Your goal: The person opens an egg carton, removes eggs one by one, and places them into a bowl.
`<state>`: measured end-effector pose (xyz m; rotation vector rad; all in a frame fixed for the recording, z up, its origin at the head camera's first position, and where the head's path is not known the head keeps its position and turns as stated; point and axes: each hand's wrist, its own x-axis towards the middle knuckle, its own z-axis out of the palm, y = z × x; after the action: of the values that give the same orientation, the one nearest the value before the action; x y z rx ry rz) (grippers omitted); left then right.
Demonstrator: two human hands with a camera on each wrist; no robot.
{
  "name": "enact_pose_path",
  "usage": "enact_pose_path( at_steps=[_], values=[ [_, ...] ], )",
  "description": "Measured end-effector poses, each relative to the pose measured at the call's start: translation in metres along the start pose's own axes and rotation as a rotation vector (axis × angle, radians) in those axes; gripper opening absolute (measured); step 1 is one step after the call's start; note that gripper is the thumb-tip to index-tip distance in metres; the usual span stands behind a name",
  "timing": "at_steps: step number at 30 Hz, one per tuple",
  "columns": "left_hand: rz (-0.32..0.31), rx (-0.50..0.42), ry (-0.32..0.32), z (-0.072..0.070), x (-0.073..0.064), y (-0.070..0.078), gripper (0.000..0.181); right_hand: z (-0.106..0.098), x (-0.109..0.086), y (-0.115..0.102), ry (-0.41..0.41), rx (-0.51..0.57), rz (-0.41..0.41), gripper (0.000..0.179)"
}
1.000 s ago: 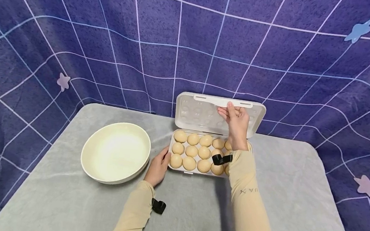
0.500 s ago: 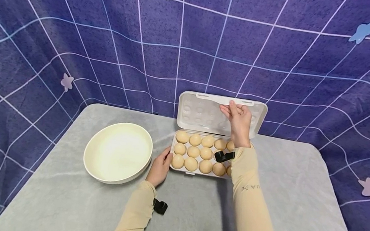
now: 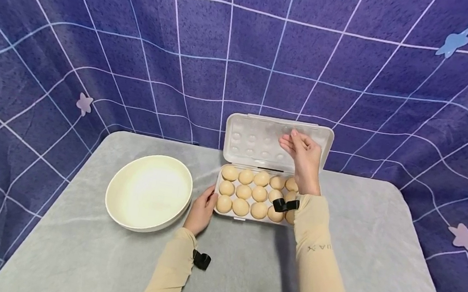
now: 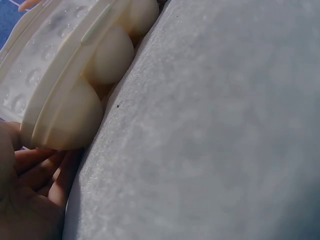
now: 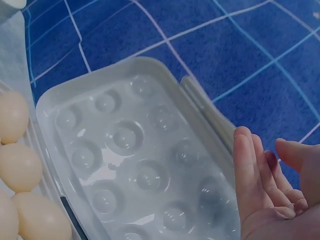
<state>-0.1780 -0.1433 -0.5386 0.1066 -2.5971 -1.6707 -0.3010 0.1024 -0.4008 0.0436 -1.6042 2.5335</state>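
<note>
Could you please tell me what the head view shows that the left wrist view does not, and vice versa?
Only the head view shows the cream bowl and the rows of eggs from above. Only the left wrist view shows the rounded cups bulging below the rim of the egg tray. Both show the left hand at the tray's end, the raised lid and the gray table.

The left hand [image 4: 35,192] grips a bulging cream carton [image 4: 75,117].
</note>
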Motion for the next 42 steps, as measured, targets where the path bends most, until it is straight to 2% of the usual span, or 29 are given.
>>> enact_pose_path(
  at_steps=[5,11,20,31,39,42],
  values=[
    [-0.006,-0.023,-0.001,0.0,-0.002,-0.003,0.042,-0.001,-0.023,0.002,0.005,-0.036,-0.025,0.021],
    [-0.01,-0.072,0.005,0.001,0.0,-0.004,0.041,-0.003,-0.047,0.006,0.01,-0.069,-0.043,0.035],
    [-0.034,-0.169,0.023,-0.003,0.003,-0.005,0.038,-0.004,-0.073,0.018,0.015,-0.106,-0.019,0.035],
    [-0.066,-0.025,0.026,-0.012,-0.003,0.011,0.039,-0.004,-0.095,0.04,0.018,-0.158,0.045,0.03],
    [-0.038,-0.009,-0.029,-0.021,-0.013,0.031,0.046,-0.001,-0.106,0.054,0.003,-0.213,0.052,0.022],
    [-0.003,0.009,-0.045,-0.027,-0.016,0.039,0.047,0.003,-0.108,0.058,-0.023,-0.25,0.042,0.022]
  ],
)
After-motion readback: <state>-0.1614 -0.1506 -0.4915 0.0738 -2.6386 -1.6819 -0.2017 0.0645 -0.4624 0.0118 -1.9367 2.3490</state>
